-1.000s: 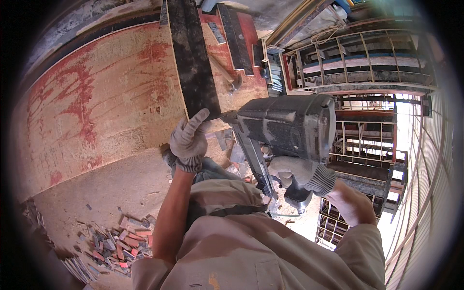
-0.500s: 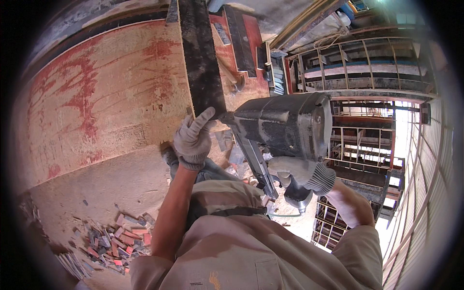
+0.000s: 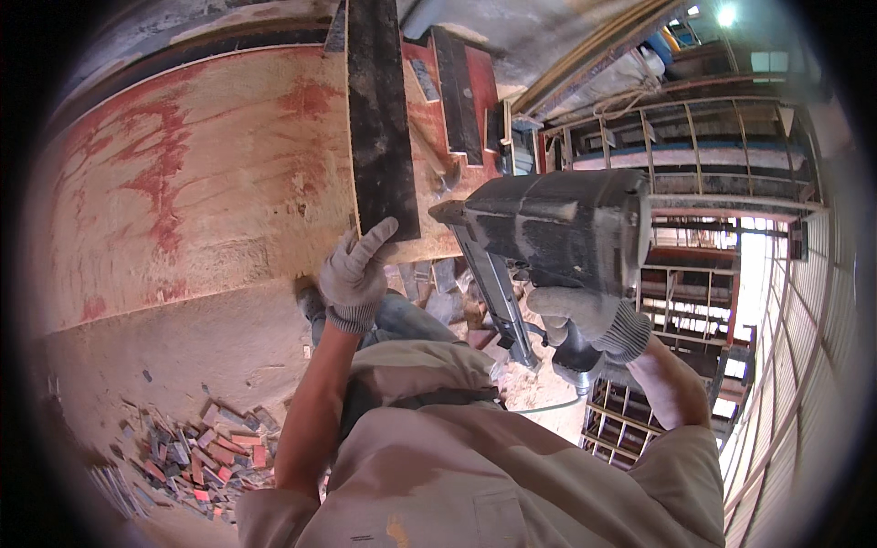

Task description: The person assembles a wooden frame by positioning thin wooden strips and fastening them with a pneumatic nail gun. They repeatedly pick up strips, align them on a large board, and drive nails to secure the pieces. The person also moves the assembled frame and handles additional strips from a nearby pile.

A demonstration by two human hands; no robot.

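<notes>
My gloved left hand [image 3: 354, 271] grips the near end of a long dark board [image 3: 379, 137], with fingers on its top face. The board runs away from me over a wide wooden worktop [image 3: 228, 155] stained red. In my gloved right hand [image 3: 585, 320] is a black nail gun [image 3: 553, 224], held by its handle. Its nose points left and sits a little to the right of the board's end, apart from it. A slanting magazine [image 3: 498, 297] hangs below the nose, and a thin hose leaves the handle's base. Part of the right fingers is hidden behind the tool.
A hammer [image 3: 440, 164] and more dark strips [image 3: 455, 96] lie on the worktop beyond the board. Offcuts in red and grey form a pile [image 3: 215, 457] on the floor at lower left. Stacked wooden frames [image 3: 690, 146] stand to the right, beside a corrugated wall [image 3: 786, 365].
The nail gun has moved right, and its nose has come away from the board's end. My left hand and the board's end have shifted slightly toward me.
</notes>
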